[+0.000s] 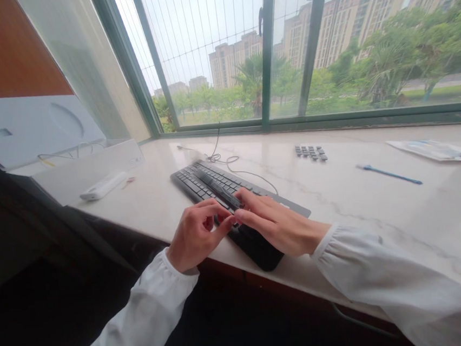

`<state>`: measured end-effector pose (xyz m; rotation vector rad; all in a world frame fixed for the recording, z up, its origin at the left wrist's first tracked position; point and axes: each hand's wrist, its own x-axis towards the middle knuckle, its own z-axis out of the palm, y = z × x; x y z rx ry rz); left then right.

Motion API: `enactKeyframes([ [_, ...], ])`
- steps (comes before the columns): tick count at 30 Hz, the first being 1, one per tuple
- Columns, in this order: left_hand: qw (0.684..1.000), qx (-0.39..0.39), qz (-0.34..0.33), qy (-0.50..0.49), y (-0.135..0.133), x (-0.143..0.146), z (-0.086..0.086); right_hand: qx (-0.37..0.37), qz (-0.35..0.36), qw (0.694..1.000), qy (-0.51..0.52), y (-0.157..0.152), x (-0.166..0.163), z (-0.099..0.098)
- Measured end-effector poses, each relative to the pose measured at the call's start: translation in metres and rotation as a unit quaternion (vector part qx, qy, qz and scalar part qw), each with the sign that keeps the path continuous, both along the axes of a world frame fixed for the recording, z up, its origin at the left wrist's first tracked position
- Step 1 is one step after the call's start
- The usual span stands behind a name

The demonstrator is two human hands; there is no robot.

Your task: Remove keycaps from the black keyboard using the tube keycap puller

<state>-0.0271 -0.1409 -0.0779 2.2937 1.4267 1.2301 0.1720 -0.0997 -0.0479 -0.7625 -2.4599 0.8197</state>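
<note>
A black keyboard (199, 184) lies slanted on the pale marble sill (339, 200), its near corner over the edge. A long black bar-shaped key (215, 188) rests loose across its keys. My left hand (193, 236) is curled, with finger and thumb pinched at the near end of that bar. My right hand (280, 222) lies over the keyboard's near end with fingers stretched out together, fingertips meeting the left hand's at the bar's end. Both wrists wear white sleeves.
A small heap of loose dark keycaps (310, 152) sits behind the keyboard, and its cable (230, 165) curls toward the window. A blue stick-like tool (389, 174) and a plastic packet (436, 150) lie right. At left are a white box (83, 171) and a white oblong device (103, 186).
</note>
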Motion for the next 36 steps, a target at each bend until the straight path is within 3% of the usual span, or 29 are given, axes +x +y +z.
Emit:
enactKeyframes([
  [11,0.999,0.033,0.004,0.018,0.0011,-0.0002,-0.0030,0.088,0.015,0.996,-0.007,0.0004,0.0019,-0.0059],
  [19,0.999,0.031,-0.005,0.027,0.0001,-0.0002,-0.0029,0.024,0.024,0.999,0.007,0.0054,0.0025,-0.0084],
  [36,0.999,-0.019,-0.025,-0.004,0.0021,-0.0020,-0.0004,0.025,0.014,1.000,0.012,0.0040,-0.0042,-0.0052],
])
